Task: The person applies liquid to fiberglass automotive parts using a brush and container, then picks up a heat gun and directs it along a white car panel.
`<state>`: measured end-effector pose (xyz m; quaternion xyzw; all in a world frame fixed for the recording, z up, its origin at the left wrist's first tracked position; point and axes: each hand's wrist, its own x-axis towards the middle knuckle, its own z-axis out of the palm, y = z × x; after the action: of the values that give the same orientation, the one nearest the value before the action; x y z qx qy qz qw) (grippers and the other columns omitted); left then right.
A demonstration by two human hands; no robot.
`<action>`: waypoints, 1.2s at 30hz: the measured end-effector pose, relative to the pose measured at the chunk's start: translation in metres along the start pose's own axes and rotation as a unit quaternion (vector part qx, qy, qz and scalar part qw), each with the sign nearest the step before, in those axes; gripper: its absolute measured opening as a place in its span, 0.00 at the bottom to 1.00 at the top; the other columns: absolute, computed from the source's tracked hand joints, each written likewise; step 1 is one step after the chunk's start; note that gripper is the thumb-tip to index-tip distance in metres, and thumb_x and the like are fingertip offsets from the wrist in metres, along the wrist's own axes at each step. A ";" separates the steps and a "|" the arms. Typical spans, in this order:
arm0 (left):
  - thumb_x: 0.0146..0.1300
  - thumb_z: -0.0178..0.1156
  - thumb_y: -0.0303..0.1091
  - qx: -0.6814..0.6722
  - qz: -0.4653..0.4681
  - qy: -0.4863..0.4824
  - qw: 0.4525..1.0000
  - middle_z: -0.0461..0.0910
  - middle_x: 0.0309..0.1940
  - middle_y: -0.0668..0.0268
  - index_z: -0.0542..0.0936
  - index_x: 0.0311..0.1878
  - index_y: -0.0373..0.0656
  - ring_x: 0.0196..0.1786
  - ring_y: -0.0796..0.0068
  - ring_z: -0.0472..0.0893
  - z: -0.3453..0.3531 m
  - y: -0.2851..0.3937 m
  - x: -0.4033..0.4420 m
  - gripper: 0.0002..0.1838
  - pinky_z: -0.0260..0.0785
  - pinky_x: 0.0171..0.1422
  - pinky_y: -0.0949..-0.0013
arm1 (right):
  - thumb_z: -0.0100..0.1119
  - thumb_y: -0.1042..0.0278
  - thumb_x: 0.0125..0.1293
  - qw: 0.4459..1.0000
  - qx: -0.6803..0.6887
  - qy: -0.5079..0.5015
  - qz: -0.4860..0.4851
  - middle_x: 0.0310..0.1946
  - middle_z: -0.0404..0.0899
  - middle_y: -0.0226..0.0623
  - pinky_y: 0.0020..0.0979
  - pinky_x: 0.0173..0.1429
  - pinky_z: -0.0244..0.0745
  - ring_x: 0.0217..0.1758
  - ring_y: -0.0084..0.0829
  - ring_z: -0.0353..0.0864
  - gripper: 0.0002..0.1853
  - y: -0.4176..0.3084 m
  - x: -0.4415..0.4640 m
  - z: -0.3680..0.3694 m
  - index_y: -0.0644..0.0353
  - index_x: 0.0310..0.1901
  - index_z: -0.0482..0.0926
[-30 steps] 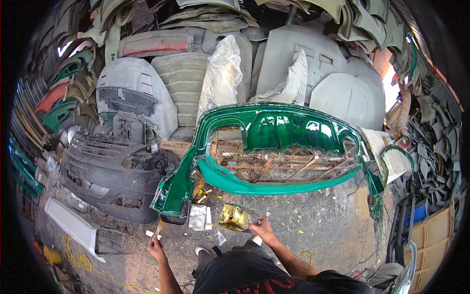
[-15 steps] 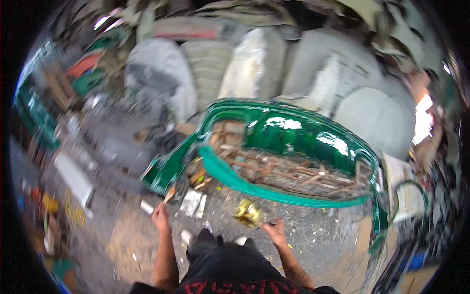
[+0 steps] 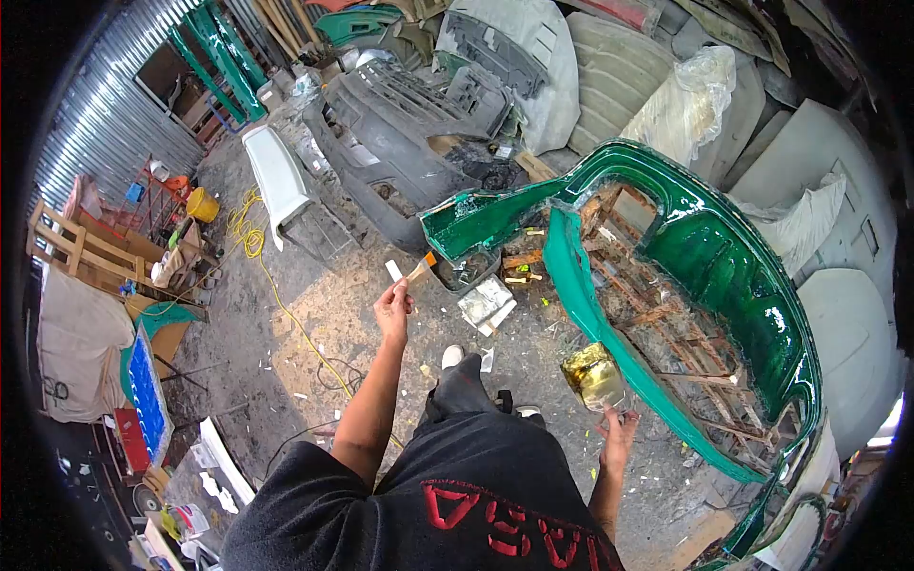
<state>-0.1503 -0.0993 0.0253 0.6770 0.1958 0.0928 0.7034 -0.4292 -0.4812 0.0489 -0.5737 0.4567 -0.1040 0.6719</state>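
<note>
The left hand (image 3: 392, 309) is closed around the handle of a brush (image 3: 422, 266), which sticks out beyond the fingers, its orange bristles pointing toward the near-left end of a glossy green moulded panel (image 3: 738, 257). A small white piece (image 3: 394, 270) shows beside the brush, just above the same fingers; whether they grip it is hard to tell. The right hand (image 3: 619, 438) has its fingers curled at the near end of a clear container (image 3: 595, 376) of yellowish liquid, so the container lies directly ahead of that hand, tilted, overlapping the edge of the panel's paler green strip (image 3: 583, 295) in this view; contact between the two cannot be made out. Between the hands, farther forward, a whitish sheet-covered block (image 3: 486, 303) lies on the floor (image 3: 314, 333), near the panel's end.
</note>
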 end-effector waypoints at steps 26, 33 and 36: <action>0.62 0.57 0.33 0.044 0.066 -0.372 0.925 0.76 0.23 0.72 0.83 0.39 0.37 0.25 0.88 0.68 0.089 0.080 0.141 0.10 0.60 0.30 0.81 | 0.71 0.58 0.50 0.992 -0.069 0.080 -0.062 0.46 0.71 0.43 0.32 0.44 0.72 0.46 0.31 0.73 0.44 -0.026 -0.032 0.184 0.70 0.61 0.55; 0.59 0.58 0.29 0.163 0.230 -0.553 0.784 0.79 0.27 0.59 0.81 0.39 0.38 0.24 0.70 0.77 0.102 0.098 0.049 0.08 0.68 0.29 0.69 | 0.76 0.59 0.43 0.975 -0.161 0.048 -0.146 0.36 0.76 0.40 0.28 0.44 0.71 0.38 0.28 0.75 0.40 -0.097 -0.034 0.253 0.70 0.52 0.60; 0.55 0.60 0.28 0.229 0.311 -0.515 0.765 0.78 0.30 0.56 0.80 0.40 0.38 0.27 0.57 0.79 0.107 0.078 0.048 0.09 0.71 0.32 0.62 | 0.76 0.60 0.43 0.972 -0.170 0.029 -0.160 0.36 0.76 0.40 0.29 0.43 0.72 0.38 0.27 0.75 0.41 -0.106 -0.032 0.269 0.71 0.52 0.59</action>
<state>-0.0534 -0.1736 0.0964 0.7879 -0.4021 -0.1040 0.4546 -0.2093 -0.3117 0.1361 -0.7416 0.3891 -0.1478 0.5261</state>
